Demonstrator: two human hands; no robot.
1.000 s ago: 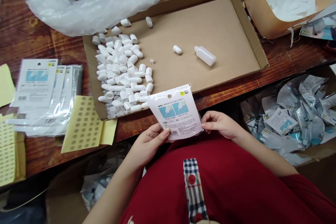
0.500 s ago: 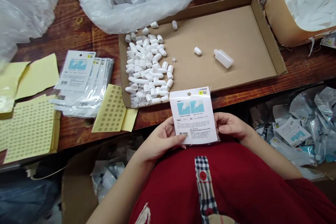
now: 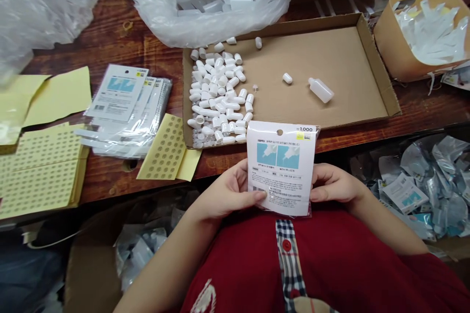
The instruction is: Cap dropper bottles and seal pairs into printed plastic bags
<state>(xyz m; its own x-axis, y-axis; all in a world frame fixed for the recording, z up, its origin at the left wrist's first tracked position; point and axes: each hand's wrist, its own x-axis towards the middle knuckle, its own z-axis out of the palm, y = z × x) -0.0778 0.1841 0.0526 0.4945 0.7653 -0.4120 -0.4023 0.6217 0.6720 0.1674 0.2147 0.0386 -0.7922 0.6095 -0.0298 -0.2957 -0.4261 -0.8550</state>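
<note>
A white printed packaging card in a clear bag (image 3: 281,168), marked 1,000 with two blue pictures, is held upright in front of my red shirt. My left hand (image 3: 231,190) grips its left edge, thumb across the front and fingers behind. On the other side my right hand (image 3: 332,183) pinches the right edge. Whatever lies behind the card is hidden. Beyond it, a shallow cardboard tray (image 3: 341,122) holds a pile of white caps (image 3: 220,93), a single cap (image 3: 287,78), a tiny nozzle piece (image 3: 255,88) and a translucent bottle (image 3: 320,90).
Bagged cards (image 3: 121,93) and yellow sticker sheets (image 3: 161,146) lie left of the tray. A plastic sack (image 3: 161,14) of white bottles stands behind it. Right are a tan bin (image 3: 389,54) of white strips and, lower, filled packets (image 3: 407,195).
The card has come slightly nearer and faces me more squarely, still between both hands. The whole scene has shifted a little to the right as the camera moved.
</note>
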